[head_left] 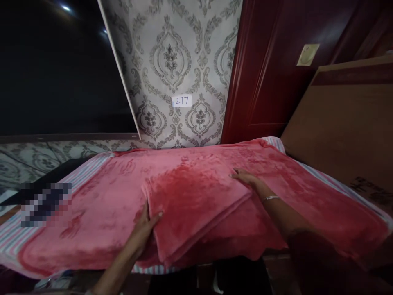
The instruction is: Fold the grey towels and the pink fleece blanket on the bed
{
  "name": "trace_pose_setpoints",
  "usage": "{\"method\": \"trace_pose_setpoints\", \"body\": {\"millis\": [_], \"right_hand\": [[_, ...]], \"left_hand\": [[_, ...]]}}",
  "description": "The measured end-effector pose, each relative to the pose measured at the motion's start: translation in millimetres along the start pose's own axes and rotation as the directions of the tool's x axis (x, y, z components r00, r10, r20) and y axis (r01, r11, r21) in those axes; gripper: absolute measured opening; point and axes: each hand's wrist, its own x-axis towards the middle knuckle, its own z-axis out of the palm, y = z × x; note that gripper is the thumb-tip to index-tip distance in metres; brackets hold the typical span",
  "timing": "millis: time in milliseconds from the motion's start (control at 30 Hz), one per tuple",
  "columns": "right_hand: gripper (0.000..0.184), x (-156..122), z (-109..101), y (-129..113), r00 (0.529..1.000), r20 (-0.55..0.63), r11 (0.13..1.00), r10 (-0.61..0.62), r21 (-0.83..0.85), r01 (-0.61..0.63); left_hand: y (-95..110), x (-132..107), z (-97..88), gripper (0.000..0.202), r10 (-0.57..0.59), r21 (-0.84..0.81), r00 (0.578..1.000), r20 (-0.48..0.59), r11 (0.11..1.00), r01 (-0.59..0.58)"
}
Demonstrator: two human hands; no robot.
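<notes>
A folded pink fleece cloth (193, 200) lies in the middle of a larger pink blanket (101, 192) spread over a table. My left hand (144, 229) grips the folded cloth's left edge, thumb on top and fingers tucked under it. My right hand (245, 178) rests at the cloth's right edge, fingers stretched flat. A thin bracelet (272, 198) shows on my right wrist.
A striped sheet (89, 166) shows under the blanket at the edges. Patterned wallpaper with a label "277" (181, 100) is behind. A dark red door (276, 65) stands at the right, a brown board (346, 119) beside it, a dark screen (58, 69) at the left.
</notes>
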Motion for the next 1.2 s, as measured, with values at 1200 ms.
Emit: {"method": "trace_pose_setpoints", "body": {"millis": [1200], "right_hand": [[0.073, -63.7, 141.6, -16.5, 0.894, 0.385, 0.642, -0.232, -0.630, 0.437]], "left_hand": [[-7.6, 136.6, 50.4, 0.071, 0.406, 0.839, 0.852, 0.331, 0.286, -0.463]]}}
